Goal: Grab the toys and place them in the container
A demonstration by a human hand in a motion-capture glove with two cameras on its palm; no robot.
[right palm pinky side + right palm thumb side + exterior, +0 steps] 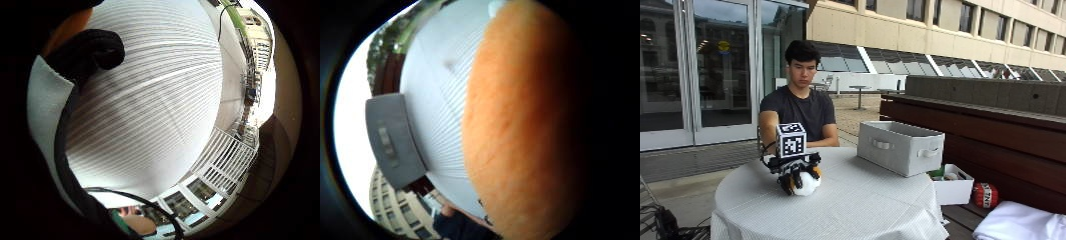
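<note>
The black-gloved right hand (797, 172) curls down around the round orange-and-white plush toy (806, 184) on the white-clothed round table (859, 210). Grasp step; next likely lift and carry to the grey fabric container (901, 147).

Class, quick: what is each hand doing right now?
Gloved right hand: fingers curled round the orange-and-white toy on the table.
Bare hand: not visible.

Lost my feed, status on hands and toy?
Right hand curled round the orange-and-white toy on the table. Container across the table, open top. Nothing between them.
</note>
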